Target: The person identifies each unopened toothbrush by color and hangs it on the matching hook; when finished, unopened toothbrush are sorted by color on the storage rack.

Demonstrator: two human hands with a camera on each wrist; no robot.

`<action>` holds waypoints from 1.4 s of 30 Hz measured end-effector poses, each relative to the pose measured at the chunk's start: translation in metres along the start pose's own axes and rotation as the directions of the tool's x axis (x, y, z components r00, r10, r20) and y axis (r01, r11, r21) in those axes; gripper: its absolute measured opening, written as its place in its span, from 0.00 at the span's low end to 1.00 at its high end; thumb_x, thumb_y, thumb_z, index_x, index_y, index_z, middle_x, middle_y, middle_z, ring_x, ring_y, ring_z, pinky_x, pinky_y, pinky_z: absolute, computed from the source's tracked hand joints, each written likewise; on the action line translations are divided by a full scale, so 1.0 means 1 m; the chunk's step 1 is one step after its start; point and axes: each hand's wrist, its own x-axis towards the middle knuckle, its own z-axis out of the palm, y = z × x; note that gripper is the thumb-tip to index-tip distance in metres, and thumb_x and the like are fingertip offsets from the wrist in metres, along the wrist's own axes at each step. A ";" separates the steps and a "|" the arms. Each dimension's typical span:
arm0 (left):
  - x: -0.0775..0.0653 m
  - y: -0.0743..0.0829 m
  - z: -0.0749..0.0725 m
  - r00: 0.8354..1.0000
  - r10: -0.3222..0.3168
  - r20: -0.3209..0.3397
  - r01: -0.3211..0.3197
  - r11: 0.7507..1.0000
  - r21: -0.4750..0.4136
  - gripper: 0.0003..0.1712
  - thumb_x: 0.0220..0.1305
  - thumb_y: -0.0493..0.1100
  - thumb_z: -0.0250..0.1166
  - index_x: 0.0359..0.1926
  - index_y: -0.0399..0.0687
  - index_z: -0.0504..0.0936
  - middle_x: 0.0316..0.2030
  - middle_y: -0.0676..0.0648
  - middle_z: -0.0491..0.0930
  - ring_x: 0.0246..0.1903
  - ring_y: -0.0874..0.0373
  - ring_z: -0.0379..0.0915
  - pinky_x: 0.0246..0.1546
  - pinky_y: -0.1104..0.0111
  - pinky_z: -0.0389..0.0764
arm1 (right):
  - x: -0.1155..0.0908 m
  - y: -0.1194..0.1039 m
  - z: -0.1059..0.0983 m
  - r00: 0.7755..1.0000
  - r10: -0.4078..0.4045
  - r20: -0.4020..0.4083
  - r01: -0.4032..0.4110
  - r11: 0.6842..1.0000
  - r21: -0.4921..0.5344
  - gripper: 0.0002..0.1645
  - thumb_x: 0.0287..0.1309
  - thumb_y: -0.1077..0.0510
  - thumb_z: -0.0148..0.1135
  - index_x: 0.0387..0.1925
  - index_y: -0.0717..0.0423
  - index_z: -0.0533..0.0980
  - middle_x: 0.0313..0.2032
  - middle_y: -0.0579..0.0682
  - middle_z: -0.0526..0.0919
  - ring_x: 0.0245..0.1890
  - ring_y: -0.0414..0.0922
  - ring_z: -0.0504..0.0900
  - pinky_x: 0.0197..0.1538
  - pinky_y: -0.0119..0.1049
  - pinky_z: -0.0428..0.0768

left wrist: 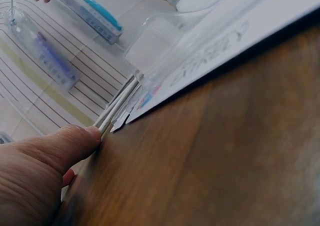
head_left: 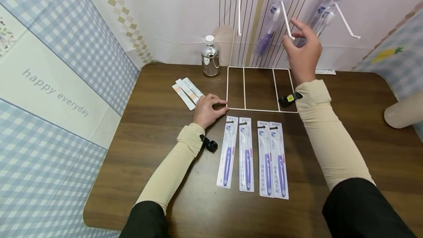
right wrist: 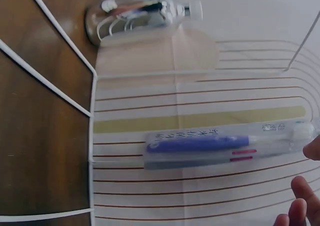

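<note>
A white wire display rack stands on the table with three hooks jutting from its upper part. My left hand pinches the front left corner of its base; the left wrist view shows the thumb against the wire. A packaged purple toothbrush hangs from the middle hook. My right hand is beside that hook's tip, thumb and fingers apart, holding nothing. More packaged toothbrushes hang from the right hook, partly behind the right hand. The left hook is bare.
Several packaged purple toothbrushes lie in a row before the rack. Left of it are flat white packets and a silver bottle with a white cap. A beige cylinder is at the right edge. A patterned curtain hangs behind.
</note>
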 end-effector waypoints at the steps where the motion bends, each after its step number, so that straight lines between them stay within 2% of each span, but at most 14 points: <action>1: 0.000 0.000 0.000 1.000 0.000 -0.002 0.000 1.000 -0.001 0.17 0.65 0.56 0.76 0.53 0.60 0.93 0.53 0.50 0.83 0.52 0.50 0.74 0.57 0.57 0.72 | -0.006 0.002 -0.004 1.000 0.007 0.008 -0.007 1.000 0.004 0.23 0.63 0.62 0.71 0.58 0.41 0.87 0.37 0.40 0.85 0.30 0.31 0.76 0.33 0.26 0.71; 4: -0.001 0.000 0.001 1.000 0.002 -0.008 -0.002 1.000 -0.002 0.18 0.64 0.56 0.76 0.52 0.59 0.93 0.52 0.50 0.84 0.52 0.50 0.74 0.57 0.57 0.72 | -0.024 0.007 -0.018 0.998 0.038 0.058 -0.038 0.999 0.010 0.21 0.63 0.61 0.71 0.57 0.47 0.87 0.34 0.37 0.82 0.24 0.32 0.71 0.31 0.27 0.70; 8: -0.002 0.000 0.003 1.000 0.006 -0.011 -0.006 1.000 -0.001 0.17 0.64 0.56 0.77 0.52 0.59 0.93 0.52 0.50 0.84 0.52 0.50 0.75 0.56 0.57 0.72 | -0.055 0.022 -0.040 0.985 0.059 0.161 -0.056 0.998 -0.024 0.20 0.65 0.57 0.72 0.58 0.49 0.87 0.35 0.34 0.82 0.28 0.34 0.75 0.34 0.27 0.73; 11: -0.002 0.000 0.004 1.000 0.009 -0.010 -0.009 1.000 -0.005 0.17 0.64 0.55 0.77 0.52 0.59 0.93 0.52 0.50 0.84 0.52 0.50 0.75 0.56 0.57 0.72 | -0.084 0.038 -0.057 0.961 0.095 0.261 -0.075 0.993 -0.086 0.20 0.65 0.55 0.73 0.58 0.50 0.86 0.35 0.35 0.83 0.32 0.37 0.78 0.35 0.28 0.74; 14: -0.001 -0.001 0.005 1.000 0.013 -0.012 -0.013 1.000 -0.007 0.17 0.64 0.55 0.77 0.52 0.59 0.93 0.52 0.50 0.84 0.52 0.50 0.75 0.56 0.57 0.72 | -0.112 0.055 -0.073 0.914 0.159 0.373 -0.105 0.981 -0.162 0.21 0.66 0.53 0.74 0.59 0.51 0.85 0.34 0.36 0.84 0.33 0.40 0.77 0.33 0.29 0.72; 18: 0.001 -0.001 0.005 1.000 0.020 -0.017 -0.020 1.000 -0.003 0.17 0.64 0.55 0.77 0.52 0.59 0.93 0.52 0.50 0.84 0.52 0.50 0.75 0.56 0.57 0.72 | -0.142 0.069 -0.090 0.825 0.227 0.517 -0.117 0.965 -0.236 0.23 0.68 0.52 0.72 0.61 0.56 0.83 0.37 0.44 0.85 0.35 0.42 0.78 0.33 0.30 0.73; 21: 0.002 -0.001 0.004 0.999 0.023 -0.022 -0.023 1.000 -0.001 0.17 0.64 0.55 0.77 0.52 0.59 0.93 0.51 0.50 0.84 0.52 0.50 0.75 0.56 0.57 0.72 | -0.158 0.074 -0.100 0.766 0.258 0.589 -0.095 0.951 -0.293 0.24 0.70 0.50 0.70 0.62 0.56 0.82 0.38 0.51 0.86 0.37 0.42 0.79 0.36 0.32 0.74; 23: 0.002 -0.001 0.003 0.999 0.022 -0.027 -0.022 1.000 -0.001 0.17 0.64 0.55 0.77 0.52 0.59 0.93 0.51 0.50 0.84 0.51 0.50 0.75 0.56 0.57 0.72 | -0.166 0.076 -0.105 0.737 0.278 0.616 -0.080 0.941 -0.329 0.24 0.70 0.49 0.70 0.62 0.54 0.81 0.39 0.52 0.87 0.37 0.42 0.79 0.38 0.33 0.74; 30: 0.002 -0.002 0.002 0.999 0.021 -0.025 -0.021 1.000 0.000 0.17 0.64 0.56 0.76 0.52 0.60 0.93 0.52 0.50 0.84 0.51 0.49 0.75 0.57 0.57 0.73 | -0.183 0.076 -0.121 0.658 0.331 0.676 -0.031 0.909 -0.415 0.26 0.68 0.47 0.72 0.62 0.53 0.81 0.37 0.50 0.87 0.38 0.48 0.77 0.42 0.40 0.71; 33: 0.003 -0.002 0.002 0.999 0.024 -0.032 -0.024 1.000 0.007 0.17 0.64 0.56 0.76 0.52 0.59 0.93 0.51 0.50 0.84 0.52 0.49 0.75 0.57 0.57 0.73 | -0.186 0.075 -0.124 0.640 0.325 0.696 -0.009 0.909 -0.416 0.27 0.66 0.47 0.73 0.62 0.54 0.81 0.36 0.49 0.85 0.34 0.48 0.75 0.39 0.40 0.70; 35: 0.003 -0.002 0.001 0.999 0.024 -0.037 -0.024 1.000 0.007 0.17 0.64 0.55 0.77 0.52 0.59 0.93 0.51 0.50 0.84 0.52 0.49 0.75 0.57 0.57 0.73 | -0.187 0.076 -0.124 0.638 0.315 0.703 0.006 0.910 -0.414 0.27 0.66 0.46 0.74 0.61 0.53 0.82 0.36 0.48 0.84 0.32 0.47 0.74 0.38 0.39 0.69; 38: 0.002 -0.001 0.001 0.999 0.024 -0.036 -0.024 1.000 0.002 0.17 0.64 0.55 0.77 0.52 0.58 0.93 0.52 0.49 0.84 0.52 0.49 0.75 0.57 0.57 0.73 | -0.189 0.078 -0.124 0.640 0.304 0.706 0.020 0.912 -0.410 0.27 0.65 0.47 0.75 0.60 0.54 0.82 0.35 0.48 0.82 0.30 0.45 0.72 0.36 0.38 0.69; 42: 0.002 -0.001 0.002 0.999 0.027 -0.031 -0.027 1.000 0.005 0.17 0.64 0.55 0.77 0.51 0.59 0.93 0.52 0.49 0.84 0.52 0.49 0.75 0.57 0.57 0.73 | -0.192 0.081 -0.123 0.653 0.300 0.695 0.022 0.910 -0.413 0.25 0.64 0.49 0.75 0.59 0.55 0.83 0.34 0.48 0.81 0.29 0.45 0.72 0.36 0.38 0.69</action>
